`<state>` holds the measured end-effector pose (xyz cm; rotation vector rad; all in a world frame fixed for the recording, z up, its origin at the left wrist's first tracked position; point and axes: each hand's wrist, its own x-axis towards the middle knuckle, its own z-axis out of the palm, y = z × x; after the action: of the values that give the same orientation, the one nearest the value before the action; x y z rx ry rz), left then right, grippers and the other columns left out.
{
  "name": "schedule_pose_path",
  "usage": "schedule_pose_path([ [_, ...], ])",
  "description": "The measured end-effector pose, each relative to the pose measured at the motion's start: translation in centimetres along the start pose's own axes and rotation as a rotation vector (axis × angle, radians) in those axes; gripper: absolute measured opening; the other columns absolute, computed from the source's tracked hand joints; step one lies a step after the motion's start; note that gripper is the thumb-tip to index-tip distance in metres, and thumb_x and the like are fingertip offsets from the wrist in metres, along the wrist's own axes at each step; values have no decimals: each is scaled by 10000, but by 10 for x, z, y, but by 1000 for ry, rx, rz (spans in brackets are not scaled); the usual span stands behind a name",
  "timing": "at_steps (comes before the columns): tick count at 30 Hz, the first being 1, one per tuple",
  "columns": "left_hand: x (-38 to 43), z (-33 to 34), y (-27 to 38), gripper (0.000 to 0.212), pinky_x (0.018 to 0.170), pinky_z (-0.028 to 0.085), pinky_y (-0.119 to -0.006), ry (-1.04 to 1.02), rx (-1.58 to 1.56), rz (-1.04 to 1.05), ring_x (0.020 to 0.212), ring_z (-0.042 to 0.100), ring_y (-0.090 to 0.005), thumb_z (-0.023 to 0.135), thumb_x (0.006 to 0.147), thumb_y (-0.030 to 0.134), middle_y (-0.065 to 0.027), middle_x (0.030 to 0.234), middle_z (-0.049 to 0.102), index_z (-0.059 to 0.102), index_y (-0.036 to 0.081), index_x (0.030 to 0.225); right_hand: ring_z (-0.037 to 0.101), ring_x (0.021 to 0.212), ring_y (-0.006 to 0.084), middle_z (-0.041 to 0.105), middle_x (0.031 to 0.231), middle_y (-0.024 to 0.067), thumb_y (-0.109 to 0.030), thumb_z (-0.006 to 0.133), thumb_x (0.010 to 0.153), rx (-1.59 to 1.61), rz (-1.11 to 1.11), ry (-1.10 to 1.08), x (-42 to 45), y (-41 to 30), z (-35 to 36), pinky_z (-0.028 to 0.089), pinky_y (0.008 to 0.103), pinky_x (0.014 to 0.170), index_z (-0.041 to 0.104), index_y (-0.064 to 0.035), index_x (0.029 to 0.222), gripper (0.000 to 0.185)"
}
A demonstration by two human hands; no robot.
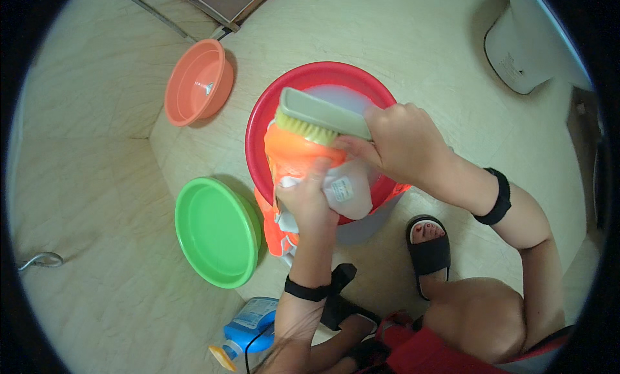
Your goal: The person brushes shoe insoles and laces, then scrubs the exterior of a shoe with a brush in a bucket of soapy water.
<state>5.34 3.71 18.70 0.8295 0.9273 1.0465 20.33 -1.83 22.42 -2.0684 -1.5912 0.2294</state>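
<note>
My right hand (407, 137) grips the handle of a pale green scrub brush (319, 111). Its yellow bristles press on a wet orange and white cloth garment (300, 149). Below the brush, my left hand (307, 195) clutches the same garment and holds it bunched up. A sewn-in label with writing shows on the white part. Both hands work over a red plastic basin (259, 112) that holds cloudy water (339, 95). Some orange fabric (271, 224) hangs over the basin's near left rim. My left fingers are slightly blurred.
A green basin (218, 233) and an orange basin (198, 83) stand to the left by the wall. A blue detergent bottle (252, 325) with a yellow cap is near my left forearm. A white toilet base (516, 59) is at upper right. My sandalled foot (428, 248) is close by.
</note>
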Motion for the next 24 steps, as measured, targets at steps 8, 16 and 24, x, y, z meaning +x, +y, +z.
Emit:
schedule_pose_path([
  [8,2,-4,-6,371,699,532,-293,3,73,35,818,637,-174,693,751,-24,-111,982,630,549,-79,1088,609,509,349,573,528,169,-586,541,822,-25,-94,63,-9,-10,-2,496,417,461,595,2,618,625],
  [16,-9,0,-3,419,737,526,-314,-101,37,-71,882,629,-184,677,729,-53,-113,1050,614,533,-52,1122,602,510,355,580,545,185,-569,545,827,0,-20,-23,-18,3,-7,497,413,470,605,5,624,612],
  [24,-6,-2,7,370,741,520,-306,-85,11,-102,850,625,-182,677,708,-54,-82,976,626,560,-21,1057,601,509,368,568,540,205,-537,567,826,28,85,-116,-42,18,-4,499,432,471,584,3,540,611],
])
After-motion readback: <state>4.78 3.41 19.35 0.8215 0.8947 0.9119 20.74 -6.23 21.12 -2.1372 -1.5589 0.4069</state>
